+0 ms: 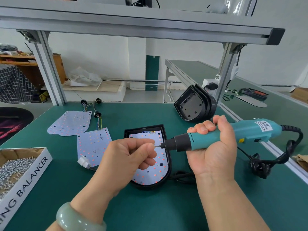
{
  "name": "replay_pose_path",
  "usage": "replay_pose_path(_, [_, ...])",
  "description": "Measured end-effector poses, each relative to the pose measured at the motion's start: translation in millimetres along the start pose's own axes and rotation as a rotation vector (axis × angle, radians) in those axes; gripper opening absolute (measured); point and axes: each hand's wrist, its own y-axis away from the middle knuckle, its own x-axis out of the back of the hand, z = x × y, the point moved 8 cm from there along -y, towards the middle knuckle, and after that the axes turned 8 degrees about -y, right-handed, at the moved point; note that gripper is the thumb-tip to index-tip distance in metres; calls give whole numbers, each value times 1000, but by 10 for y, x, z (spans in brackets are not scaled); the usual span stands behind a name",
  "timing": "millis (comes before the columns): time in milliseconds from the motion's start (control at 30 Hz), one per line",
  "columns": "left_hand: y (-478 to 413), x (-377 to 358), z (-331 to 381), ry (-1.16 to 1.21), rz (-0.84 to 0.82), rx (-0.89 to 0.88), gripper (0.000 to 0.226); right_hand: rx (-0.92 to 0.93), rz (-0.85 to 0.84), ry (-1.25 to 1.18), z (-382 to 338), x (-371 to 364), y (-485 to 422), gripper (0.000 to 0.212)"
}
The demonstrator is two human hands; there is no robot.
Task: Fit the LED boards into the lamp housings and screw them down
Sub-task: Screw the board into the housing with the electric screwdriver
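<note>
A black lamp housing (167, 164) lies flat in the middle of the green table with a white LED board (158, 170) seated inside it. My right hand (215, 147) grips a teal electric screwdriver (233, 135), held level with its bit pointing left above the housing. My left hand (131, 155) pinches a small screw at the bit's tip (156, 146). Two loose LED boards lie to the left: one (70, 123) farther back and one (93, 144) beside the housing, both with wires.
A cardboard box of screws (18, 165) sits at the left edge. Empty black housings (195, 104) lean at the back right against an aluminium frame post. The screwdriver's black cable (273, 161) coils on the right. A second green bench runs off to the right.
</note>
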Motion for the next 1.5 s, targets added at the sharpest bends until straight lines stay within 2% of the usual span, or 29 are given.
replay_pose_path(67, [-22,57,-26,22,46,21,20,8,6,4,-18,16,-11,18])
replay_pose_path(133, [-71,201,-111,1,167,71,22,14,14,9,-39,31,-22,20])
replay_pose_path(167, [-94,303,-158,-67,248,89,20,18,16,13,-49,36,-27,21])
replay_pose_path(233, [-100,477,-224,-319,363,155,32,22,17,25,-61,51,-44,22])
replay_pose_path(267, [-104,500,-294,-414,347,219,47,20,17,40,-58,58,-52,21])
replay_pose_path(333, [-118,409,-463,-503,205,331,66,12,14,95,-31,71,-66,20])
replay_pose_path(433, [-180,204,-530,-622,35,353,55,10,9,193,20,91,-63,21])
replay_pose_path(533, [-219,92,-524,-708,-37,387,50,-2,-28,256,62,79,-50,25])
replay_pose_path(633, [-237,104,-488,-807,-35,402,49,5,-77,365,76,37,-36,25])
replay_pose_path(733, [-265,91,-484,-820,-65,398,50,23,-126,471,89,-21,-16,16])
replay_pose_path(1000, [-268,67,-423,-894,-58,370,51,17,-204,557,168,-86,46,12])
replay_pose_path(1167, [-248,59,-397,-937,-55,377,60,43,-267,655,250,-140,91,7])
replay_pose_path(1367, [-241,64,-375,-928,-42,354,53,43,-298,635,245,-182,102,6])
replay_pose_path(1500, [-244,174,-347,-801,23,277,47,43,-224,447,91,-159,56,10])
